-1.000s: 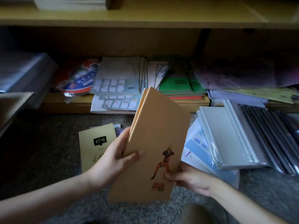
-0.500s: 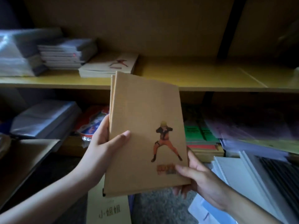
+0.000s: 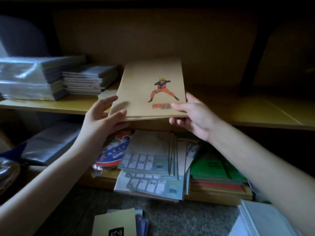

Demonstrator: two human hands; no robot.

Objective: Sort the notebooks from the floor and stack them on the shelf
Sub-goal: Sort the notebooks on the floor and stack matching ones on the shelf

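Observation:
A thin bundle of brown notebooks (image 3: pixel 146 86), the top cover printed with an orange cartoon figure, lies nearly flat over the front of the yellow wooden shelf (image 3: pixel 238 108), above a like stack there. My right hand (image 3: pixel 192 116) grips the near right corner, thumb on top. My left hand (image 3: pixel 104 116) touches the near left corner with its fingers spread. A yellowish notebook (image 3: pixel 115 223) with a black label lies on the grey floor below.
Wrapped stacks (image 3: pixel 27 77) and a pile of grey notebooks (image 3: pixel 85 79) fill the shelf's left part. On the lower shelf lie pale grid-printed booklets (image 3: pixel 148 160) and green and red books (image 3: pixel 218 174). A white spiral pad (image 3: pixel 260 218) sits at the bottom right.
Both hands lifted the brown notebooks from in front of me up and forward onto the shelf, tilting them from upright to nearly flat. My left hand loosened its hold and spread its fingers.

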